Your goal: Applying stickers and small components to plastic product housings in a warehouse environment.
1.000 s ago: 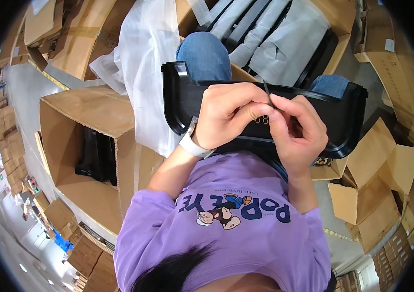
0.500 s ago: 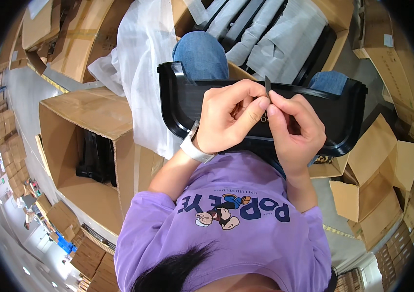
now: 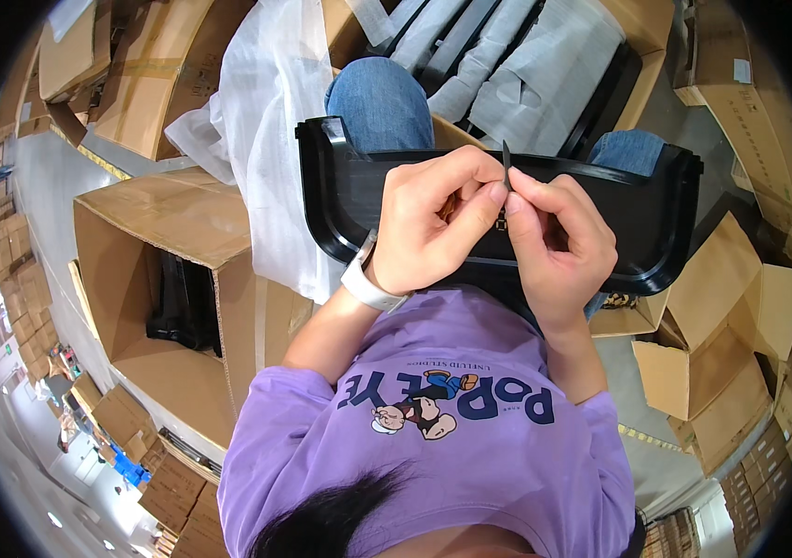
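Left hand (image 3: 433, 223) and right hand (image 3: 563, 244) held together, fingertips pinched on thin dark strip (image 3: 506, 162). Strip held over black panel (image 3: 642, 209) (corners rounded), seen against denim-covered knees (image 3: 379, 104). Wrapped parts (image 3: 545, 79) packed in carton (image 3: 647, 26) beyond.

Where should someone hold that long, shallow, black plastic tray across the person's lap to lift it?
Likely best at both raised ends of the black plastic tray, coming from the outer left and right: it is long, so two holds should balance it, and its ends reach past the blue denim-covered knees.
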{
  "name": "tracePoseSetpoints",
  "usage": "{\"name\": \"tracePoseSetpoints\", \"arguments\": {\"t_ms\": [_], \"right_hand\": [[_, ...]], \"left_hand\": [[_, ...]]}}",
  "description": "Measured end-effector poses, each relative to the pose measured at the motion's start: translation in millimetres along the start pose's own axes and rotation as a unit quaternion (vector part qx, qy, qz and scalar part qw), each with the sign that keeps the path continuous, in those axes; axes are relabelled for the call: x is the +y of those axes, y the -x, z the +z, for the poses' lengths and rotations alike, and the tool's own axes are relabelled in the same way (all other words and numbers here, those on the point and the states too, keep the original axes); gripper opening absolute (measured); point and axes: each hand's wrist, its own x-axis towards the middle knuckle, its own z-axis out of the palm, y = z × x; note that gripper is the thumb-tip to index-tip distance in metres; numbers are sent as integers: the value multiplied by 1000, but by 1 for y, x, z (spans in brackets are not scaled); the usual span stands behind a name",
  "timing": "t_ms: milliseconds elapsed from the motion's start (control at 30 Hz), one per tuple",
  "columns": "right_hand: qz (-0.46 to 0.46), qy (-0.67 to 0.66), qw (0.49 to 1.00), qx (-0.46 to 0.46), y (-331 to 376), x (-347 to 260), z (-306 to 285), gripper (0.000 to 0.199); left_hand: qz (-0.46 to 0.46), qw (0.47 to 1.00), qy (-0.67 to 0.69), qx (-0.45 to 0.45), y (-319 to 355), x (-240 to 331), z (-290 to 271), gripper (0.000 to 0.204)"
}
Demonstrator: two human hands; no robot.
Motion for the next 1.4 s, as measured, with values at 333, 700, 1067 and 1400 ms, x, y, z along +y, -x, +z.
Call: {"name": "tracePoseSetpoints", "arguments": {"t_ms": [333,700,1067,1400], "right_hand": [[199,-219,954,-54,1,5,-5,15],[308,-197,931,-21,3,18,-16,8],[162,-24,984,76,4,26,-33,4],[-244,216,945,26,4,24,-20,24]], "left_hand": [[-43,997,54,20,0,-9,3,6],[-12,997,69,30,0,-30,-1,4],[-147,822,550,4,2,-41,-3,22],[-278,864,418,-38,4,-22,11,11]]}}
